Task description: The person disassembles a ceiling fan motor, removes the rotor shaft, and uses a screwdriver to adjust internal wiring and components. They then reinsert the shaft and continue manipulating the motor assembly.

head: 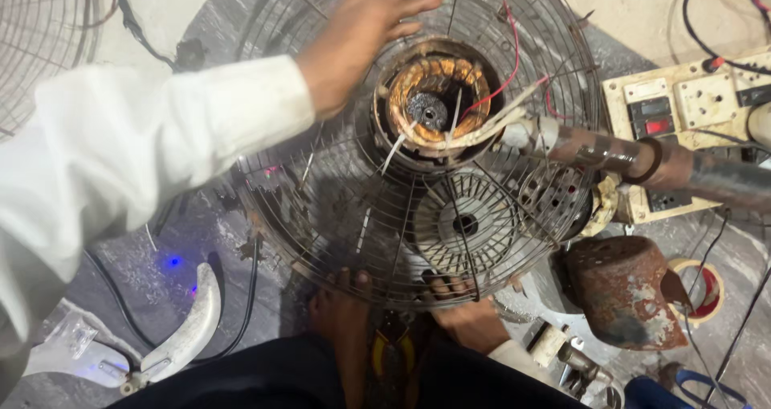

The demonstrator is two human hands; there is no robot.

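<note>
Floor work, seated. The wire fan guard [337, 216] lies flat in front of me and fills most of the middle of the floor; its rim runs off the top edge of view and comes right down to my feet [345, 304] at the near side.

The motor [434, 100], copper windings exposed, sits in the guard's hub with red and white wires trailing toward the right. A rusty pipe [642, 161] crosses in from the right edge and ends just beside the motor.

Right side is crowded: switch board [683, 112], rusty motor housing [622, 292], tape roll [703, 288], all near the guard's rim. Left side has more open floor, only a white fan blade [189, 329] and a black cable [241, 312]. A second guard [40, 39] lies at the far left corner, well apart.

My left hand [365, 27], white sleeve, reaches over the guard's upper part, fingers spread apart and flat, blurred; it holds nothing, and I cannot tell whether it touches the wires. The motor lies just below and to the right of it.

My right hand [470, 321] is low at the near rim, partly hidden under the wires; whether it grips I cannot tell.
</note>
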